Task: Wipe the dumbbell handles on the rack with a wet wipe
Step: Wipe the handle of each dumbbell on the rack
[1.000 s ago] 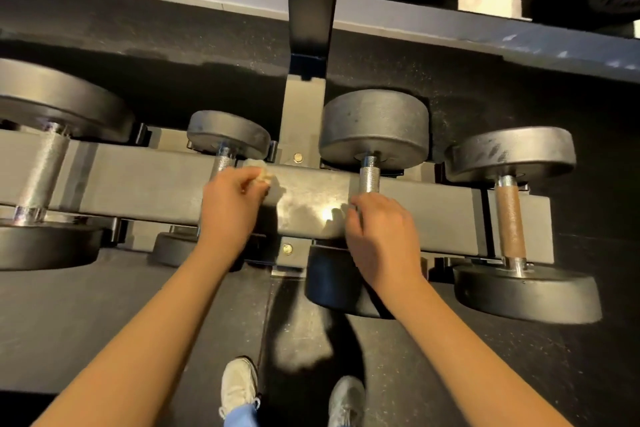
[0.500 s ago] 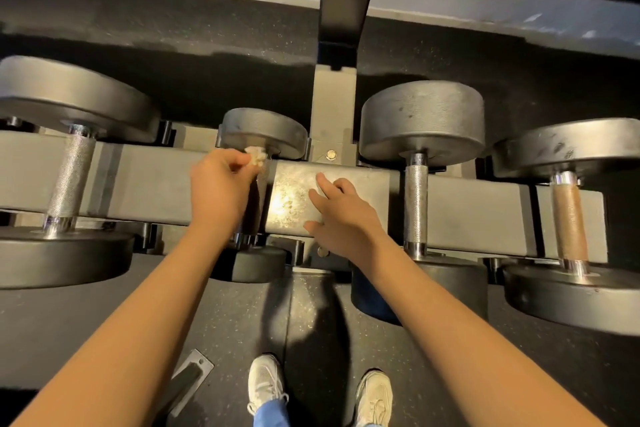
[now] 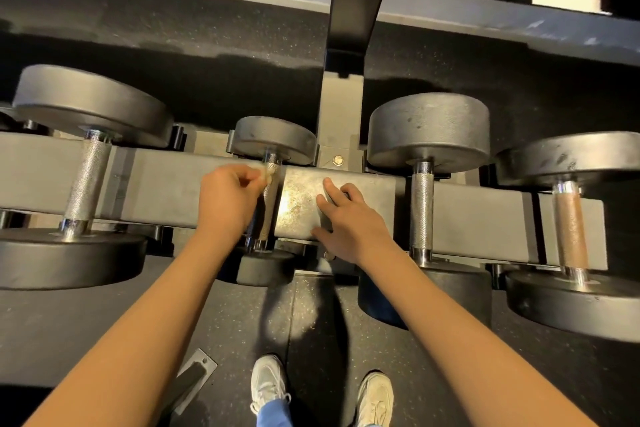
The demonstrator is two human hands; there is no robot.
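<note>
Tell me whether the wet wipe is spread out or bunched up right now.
Bunched up: the left hand pinches the wet wipe as a small wad against the dumbbell handle.

left hand [image 3: 227, 199]: pinching a small balled-up wipe [image 3: 267, 173] right against the small dumbbell's handle [image 3: 268, 210]
right hand [image 3: 349, 218]: fingers flat on the rack's front rail [image 3: 166, 191]
floor: two white sneakers [image 3: 268, 383] down there

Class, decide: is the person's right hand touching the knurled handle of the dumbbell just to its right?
Apart. The head view shows bare rack beam between the right hand and that knurled handle.
</note>
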